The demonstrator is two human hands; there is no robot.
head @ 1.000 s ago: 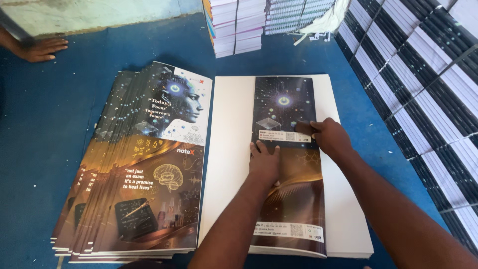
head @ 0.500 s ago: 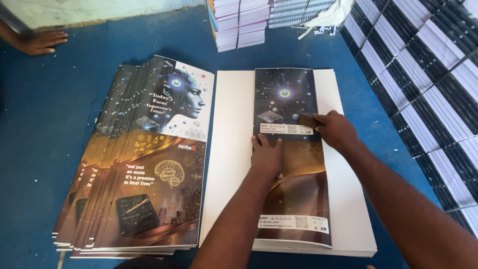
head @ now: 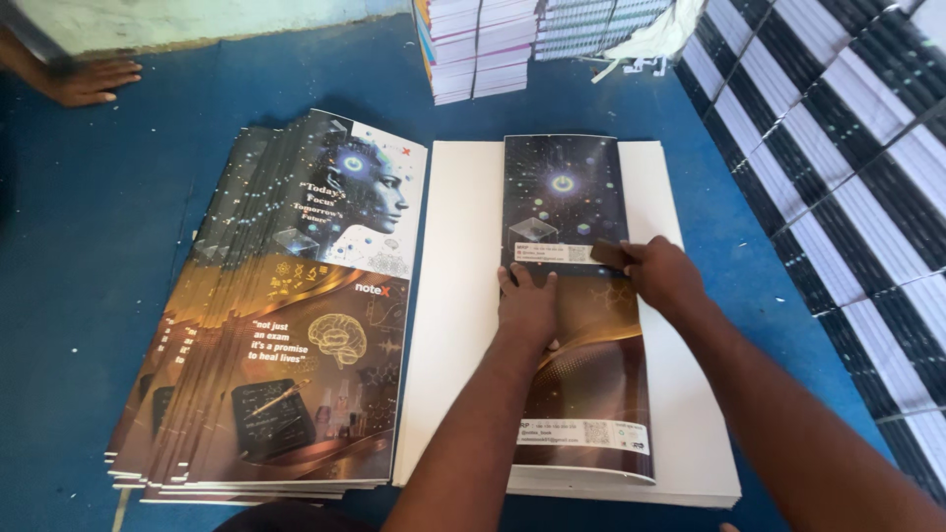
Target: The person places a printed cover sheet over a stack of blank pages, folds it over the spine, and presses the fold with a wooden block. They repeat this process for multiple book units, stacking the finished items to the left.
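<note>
While the left hand (head: 527, 307) lay flat, fingers spread, pinning the folded cover (head: 576, 296) on the white sheet (head: 458, 296), the right hand (head: 665, 278) gripped a small dark block (head: 609, 254) pressed on it. That cover looked thin, glossy, limp and slippery; best held flat near the fold.

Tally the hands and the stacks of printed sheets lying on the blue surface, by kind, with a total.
Hands: 3, the left hand and right hand on the folded cover, plus another person's hand at top left.
Stacks of printed sheets: 2, the fanned cover stack and the white stack under the folded cover.
Total: 5.
</note>
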